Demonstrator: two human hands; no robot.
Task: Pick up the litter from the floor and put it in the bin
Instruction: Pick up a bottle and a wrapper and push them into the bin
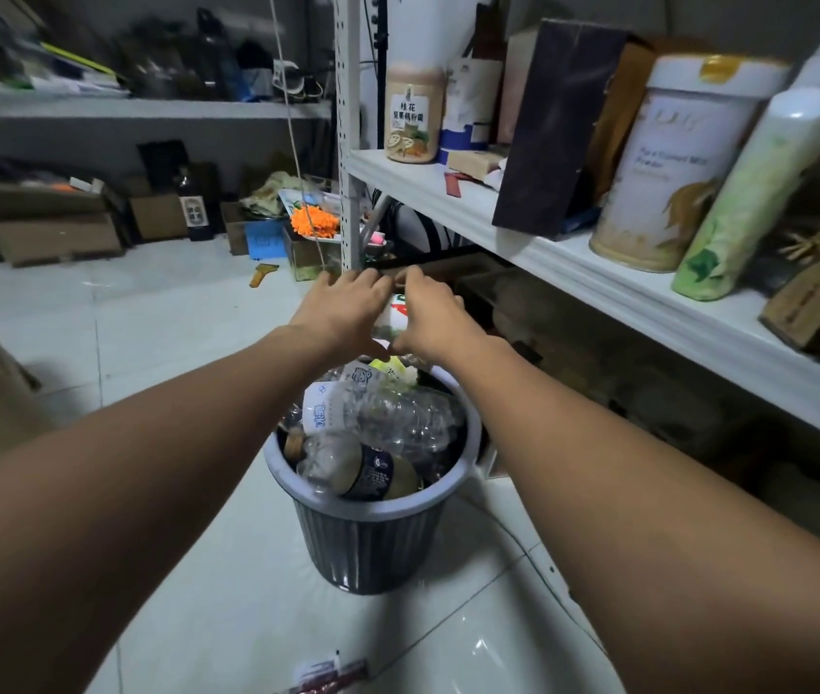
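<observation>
Shelf jar (414,112) label: "桂花", other txt too blurry.

I see a pale tiled floor (157,313) across the lower frame, white metal shelving (523,242) at right, a grey shelf (147,110) upper left, cardboard boxes (47,222) beneath it. Lighting dim.

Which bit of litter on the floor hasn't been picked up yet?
Find the grey ribbed bin on the white tiled floor. Nearer the camera, at the bottom edge, lies a flat wrapper. It alone is red and white, on bare tile.
</observation>
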